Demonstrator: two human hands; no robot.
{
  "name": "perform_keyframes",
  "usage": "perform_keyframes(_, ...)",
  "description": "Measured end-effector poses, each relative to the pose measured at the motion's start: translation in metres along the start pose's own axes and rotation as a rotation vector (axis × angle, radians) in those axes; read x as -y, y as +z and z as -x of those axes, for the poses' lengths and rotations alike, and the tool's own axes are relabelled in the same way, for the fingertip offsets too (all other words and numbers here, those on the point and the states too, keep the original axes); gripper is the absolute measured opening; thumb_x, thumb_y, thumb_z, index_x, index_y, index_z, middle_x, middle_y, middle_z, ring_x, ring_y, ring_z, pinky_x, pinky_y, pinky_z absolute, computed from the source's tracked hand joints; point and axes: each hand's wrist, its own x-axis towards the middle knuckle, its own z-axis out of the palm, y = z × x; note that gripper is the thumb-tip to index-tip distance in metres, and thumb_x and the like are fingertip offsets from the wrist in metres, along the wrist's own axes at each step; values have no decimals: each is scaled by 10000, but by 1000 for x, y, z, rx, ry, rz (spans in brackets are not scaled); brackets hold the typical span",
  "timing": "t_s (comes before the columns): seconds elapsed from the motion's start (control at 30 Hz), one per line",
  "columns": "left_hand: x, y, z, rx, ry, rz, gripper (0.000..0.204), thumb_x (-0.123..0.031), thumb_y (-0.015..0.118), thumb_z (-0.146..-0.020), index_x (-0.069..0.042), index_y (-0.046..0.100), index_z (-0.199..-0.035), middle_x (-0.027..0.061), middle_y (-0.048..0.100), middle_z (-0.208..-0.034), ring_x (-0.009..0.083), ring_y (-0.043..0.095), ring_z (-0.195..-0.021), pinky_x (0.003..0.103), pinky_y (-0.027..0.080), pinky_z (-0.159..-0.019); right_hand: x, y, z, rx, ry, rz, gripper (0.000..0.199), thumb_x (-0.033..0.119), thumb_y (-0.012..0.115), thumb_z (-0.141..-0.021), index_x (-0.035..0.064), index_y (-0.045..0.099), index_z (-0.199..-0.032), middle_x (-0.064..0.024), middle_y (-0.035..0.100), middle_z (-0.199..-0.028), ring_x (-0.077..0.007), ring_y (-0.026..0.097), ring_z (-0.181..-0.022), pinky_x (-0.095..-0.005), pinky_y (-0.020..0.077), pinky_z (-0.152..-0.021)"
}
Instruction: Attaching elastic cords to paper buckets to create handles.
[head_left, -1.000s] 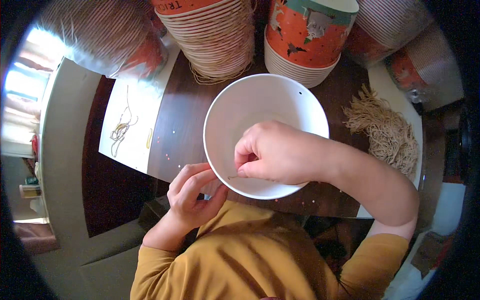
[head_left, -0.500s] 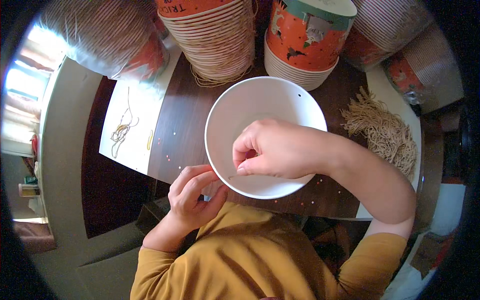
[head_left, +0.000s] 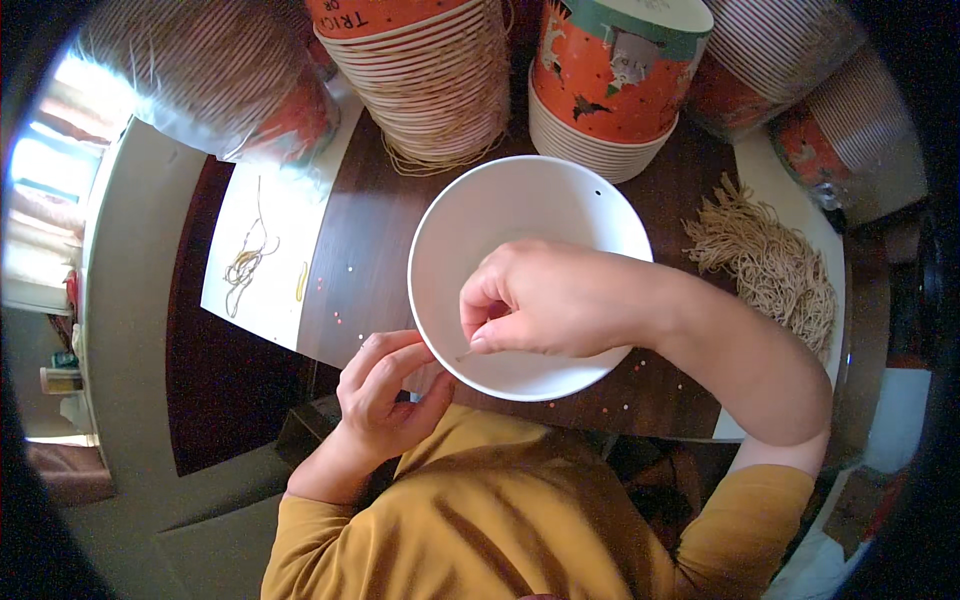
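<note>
Inside the white bucket [head_left: 530, 200], tight by its near-left wall, there it was: a short end of cord [head_left: 462, 356], poking out from the right hand [head_left: 530, 300], whose thumb and forefinger were pinched together on it. And look how it lined up! The visible bit ran leftward from those fingertips toward the wall, its long axis pointing roughly at the left hand [head_left: 372, 400], just outside. The right was the nearer, touching; the left had the bucket's wall in between. Its fingers lay against the outside, tips tucked from sight, so whether they gripped anything, I couldn't tell. Well apart, over to the right, sat a heap of string [head_left: 775, 265].
</note>
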Motion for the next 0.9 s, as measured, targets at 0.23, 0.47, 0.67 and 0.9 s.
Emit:
perform_keyframes(0.23, 0, 0, 0, -9, 9, -6, 343, 39, 757, -636, -7, 634, -953, 137, 656, -881, 246, 640, -725, 306, 513, -610, 3, 0, -2, 12, 21, 32, 147, 127, 632, -807, -14, 657, -841, -133, 654, -760, -212, 625, -711, -333, 481, -681)
perform_keyframes(0.47, 0, 2, 0, -24, 19, 0, 336, 28, 758, -631, -7, 636, -942, 134, 655, -870, 241, 635, -711, 304, 508, -603, 5, 4, -4, -15, 8, 69, 159, 141, 639, -793, -11, 661, -837, -135, 651, -757, -230, 625, -709, -343, 487, -688)
perform_keyframes(0.67, -3, 2, 2, -29, 16, -9, 292, 41, 741, -652, -7, 636, -921, 132, 652, -861, 242, 629, -695, 309, 501, -593, 5, 10, -3, -3, 15, 6, 182, 156, 636, -793, -15, 666, -846, -141, 647, -766, -252, 626, -711, -348, 489, -694)
perform_keyframes(0.9, -10, -9, -3, 32, -148, 145, 169, 44, 695, -727, -18, 654, -879, 114, 653, -846, 237, 642, -703, 290, 508, -623, 16, 15, 25, -156, -27, 136, 214, 178, 633, -797, 7, 657, -923, -165, 647, -800, -316, 636, -747, -390, 498, -705)
